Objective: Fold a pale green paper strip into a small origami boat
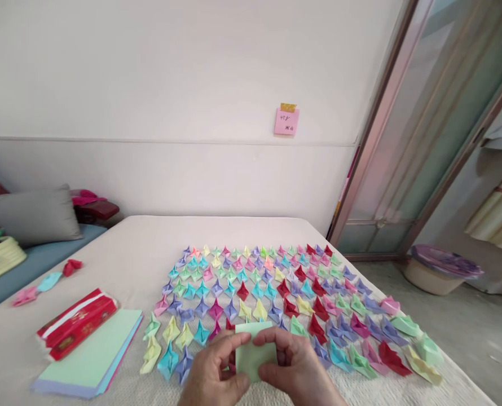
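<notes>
Left hand [217,363] and right hand [293,361]: pinching opposite sides of green paper [254,355] | Location: between them, at near edge of folded paper shapes [216,309] | Step: apparently folding | Next move: seemingly calls for aligned edges, firm creasing

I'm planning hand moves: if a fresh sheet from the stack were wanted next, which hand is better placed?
Probably the left hand: it is nearer the paper stack, on the person's left. The right hand is farther; both hold a green square.
</notes>
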`<action>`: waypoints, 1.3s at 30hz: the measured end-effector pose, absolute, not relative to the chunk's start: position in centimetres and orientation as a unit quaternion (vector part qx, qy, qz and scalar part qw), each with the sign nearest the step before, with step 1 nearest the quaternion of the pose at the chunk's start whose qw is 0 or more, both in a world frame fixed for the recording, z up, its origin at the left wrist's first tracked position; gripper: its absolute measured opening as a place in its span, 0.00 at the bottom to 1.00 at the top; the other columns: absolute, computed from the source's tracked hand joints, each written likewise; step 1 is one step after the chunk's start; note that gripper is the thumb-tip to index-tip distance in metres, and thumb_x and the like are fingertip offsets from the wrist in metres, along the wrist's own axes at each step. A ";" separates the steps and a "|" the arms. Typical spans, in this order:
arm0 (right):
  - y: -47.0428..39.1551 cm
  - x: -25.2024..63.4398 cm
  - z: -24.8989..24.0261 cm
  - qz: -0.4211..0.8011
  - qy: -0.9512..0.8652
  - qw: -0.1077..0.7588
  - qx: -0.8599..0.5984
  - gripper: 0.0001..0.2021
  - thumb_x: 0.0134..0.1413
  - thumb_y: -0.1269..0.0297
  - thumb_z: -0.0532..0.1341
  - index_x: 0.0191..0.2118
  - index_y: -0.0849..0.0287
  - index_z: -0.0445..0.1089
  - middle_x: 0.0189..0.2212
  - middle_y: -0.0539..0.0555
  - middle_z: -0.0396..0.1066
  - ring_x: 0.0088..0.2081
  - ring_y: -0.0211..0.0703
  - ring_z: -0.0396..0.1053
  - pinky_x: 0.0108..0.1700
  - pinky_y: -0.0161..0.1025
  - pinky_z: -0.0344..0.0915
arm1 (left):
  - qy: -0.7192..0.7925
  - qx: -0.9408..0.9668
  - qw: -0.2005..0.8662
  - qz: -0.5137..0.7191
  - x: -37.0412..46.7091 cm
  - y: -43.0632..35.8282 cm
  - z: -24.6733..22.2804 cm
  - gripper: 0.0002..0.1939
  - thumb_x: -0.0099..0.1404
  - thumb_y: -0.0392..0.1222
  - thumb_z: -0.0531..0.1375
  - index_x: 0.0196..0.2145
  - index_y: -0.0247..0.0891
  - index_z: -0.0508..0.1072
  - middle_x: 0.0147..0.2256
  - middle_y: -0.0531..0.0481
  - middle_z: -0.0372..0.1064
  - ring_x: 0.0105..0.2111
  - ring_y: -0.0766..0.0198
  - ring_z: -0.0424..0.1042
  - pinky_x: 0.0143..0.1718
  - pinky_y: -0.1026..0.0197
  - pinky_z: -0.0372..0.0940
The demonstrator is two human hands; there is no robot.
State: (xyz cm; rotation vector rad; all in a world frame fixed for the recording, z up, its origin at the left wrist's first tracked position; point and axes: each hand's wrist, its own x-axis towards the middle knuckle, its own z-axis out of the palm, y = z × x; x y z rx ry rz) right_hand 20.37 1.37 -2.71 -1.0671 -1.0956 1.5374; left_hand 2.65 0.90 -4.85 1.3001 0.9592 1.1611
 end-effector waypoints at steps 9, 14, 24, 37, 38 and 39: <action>1.5 20.4 -4.3 0.621 -0.457 0.475 -0.424 0.17 0.31 0.80 0.61 0.32 0.57 0.76 0.21 0.44 0.73 0.23 0.35 0.65 0.27 0.33 0.54 | 0.411 0.505 0.571 0.501 4.1 0.6 -6.2 0.24 0.48 0.41 0.72 0.44 0.42 0.73 0.36 0.48 0.75 0.31 0.58 0.75 0.30 0.61 0.67; 1.6 20.5 -5.5 0.585 -0.483 0.476 -0.445 0.17 0.31 0.78 0.60 0.33 0.57 0.76 0.22 0.46 0.72 0.24 0.37 0.64 0.27 0.34 0.55 | 0.394 0.455 0.602 0.526 4.6 0.7 -6.3 0.28 0.49 0.46 0.72 0.44 0.46 0.63 0.41 0.47 0.73 0.32 0.60 0.75 0.31 0.61 0.66; 1.3 19.7 -4.2 0.555 -0.482 0.468 -0.491 0.22 0.29 0.77 0.60 0.37 0.56 0.73 0.20 0.44 0.69 0.22 0.37 0.63 0.25 0.34 0.54 | 0.354 0.446 0.613 0.547 4.6 0.6 -6.2 0.27 0.56 0.42 0.67 0.50 0.48 0.60 0.48 0.44 0.69 0.44 0.51 0.75 0.38 0.55 0.68; 1.8 21.4 -4.4 0.525 -0.500 0.450 -0.521 0.21 0.29 0.77 0.63 0.35 0.55 0.78 0.12 0.38 0.49 0.18 0.32 0.47 0.22 0.32 0.49 | 0.302 0.432 0.647 0.551 3.7 0.9 -5.3 0.30 0.56 0.46 0.70 0.51 0.50 0.60 0.47 0.47 0.69 0.43 0.53 0.75 0.40 0.53 0.68; 1.8 21.6 -4.4 0.521 -0.513 0.443 -0.518 0.20 0.31 0.76 0.63 0.36 0.54 0.78 0.13 0.38 0.47 0.18 0.32 0.46 0.22 0.32 0.50 | 0.306 0.431 0.645 0.552 3.7 0.9 -5.3 0.30 0.56 0.47 0.70 0.51 0.49 0.59 0.47 0.47 0.69 0.42 0.53 0.75 0.39 0.53 0.68; 1.8 21.8 -4.5 0.525 -0.526 0.437 -0.507 0.20 0.32 0.75 0.63 0.37 0.54 0.78 0.13 0.38 0.47 0.18 0.32 0.47 0.23 0.32 0.53 | 0.312 0.430 0.642 0.553 3.7 0.9 -5.4 0.31 0.56 0.48 0.70 0.51 0.49 0.59 0.47 0.46 0.69 0.41 0.53 0.75 0.37 0.54 0.68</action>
